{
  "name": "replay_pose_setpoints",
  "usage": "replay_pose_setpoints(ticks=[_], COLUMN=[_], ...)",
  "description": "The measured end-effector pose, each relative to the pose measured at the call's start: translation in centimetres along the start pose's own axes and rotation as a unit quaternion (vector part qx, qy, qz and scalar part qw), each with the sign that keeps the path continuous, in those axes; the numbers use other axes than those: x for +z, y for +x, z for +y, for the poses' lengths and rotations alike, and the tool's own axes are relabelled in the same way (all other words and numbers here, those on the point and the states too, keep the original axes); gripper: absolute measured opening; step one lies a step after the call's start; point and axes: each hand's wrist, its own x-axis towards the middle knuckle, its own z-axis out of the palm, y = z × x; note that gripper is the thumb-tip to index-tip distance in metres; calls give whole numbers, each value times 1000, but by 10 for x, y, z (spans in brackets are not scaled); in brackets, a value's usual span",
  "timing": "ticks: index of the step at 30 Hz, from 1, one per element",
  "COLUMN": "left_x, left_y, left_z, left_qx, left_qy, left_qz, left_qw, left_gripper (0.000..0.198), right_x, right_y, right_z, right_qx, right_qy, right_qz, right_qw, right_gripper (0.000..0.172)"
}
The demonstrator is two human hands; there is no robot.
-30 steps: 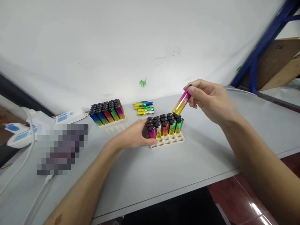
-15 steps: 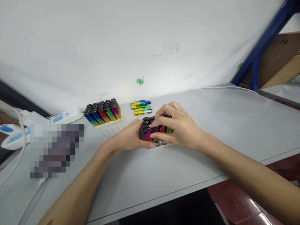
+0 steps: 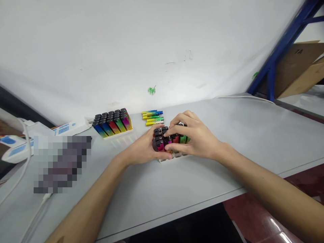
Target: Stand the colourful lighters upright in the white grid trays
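My left hand (image 3: 144, 147) is wrapped around the left end of a small white tray (image 3: 162, 160), thumb in front and fingers behind. Against it stand several upright lighters (image 3: 159, 138) with black tops and shiny coloured bodies. From the right, my right hand (image 3: 198, 136) reaches over the tray and pinches a pink-purple lighter (image 3: 168, 140) between thumb and fingers. More lighters (image 3: 181, 137) in red and green show under the right palm, partly hidden. Round slots are visible along the tray's front edge.
Behind to the left stands another white tray (image 3: 118, 135) packed with lighters. Loose yellow, green and blue lighter-like pieces (image 3: 154, 118) lie near the wall. A power strip (image 3: 67, 127), a blurred-out dark object (image 3: 63, 165) and white cables (image 3: 37, 212) occupy the left side.
The view has shifted slightly. Both hands stay at the tray; the pinched lighter now stands more upright beside the left-end lighters, and my left thumb has slid a little right.
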Motion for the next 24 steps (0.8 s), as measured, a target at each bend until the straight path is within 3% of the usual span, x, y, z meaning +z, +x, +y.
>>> replay_pose_setpoints(ticks=[4,9,13,16,19,24], left_x=[1,1,1,0,-1,-2], left_y=[0,1,1,1,0,-1], left_z=[0,2,0,0,1,3], left_qx=[6,-21,-17,-16,-12,7], left_qy=[19,63,82,76,68,66], left_qz=[4,16,22,15,9,5], left_qw=[1000,998,996,997,998,998], left_gripper=[94,82,77,74,67,61], right_x=[-5,-10,-3,8,15,25], right_y=[3,4,-4,-10,-13,-14], right_z=[4,33,63,73,75,79], right_qx=[55,280,373,388,351,275], right_qy=[46,132,97,50,10,-22], right_qz=[47,108,65,-23,-92,-106], right_qw=[996,945,921,920,932,955], right_gripper=[19,34,29,22,7,7])
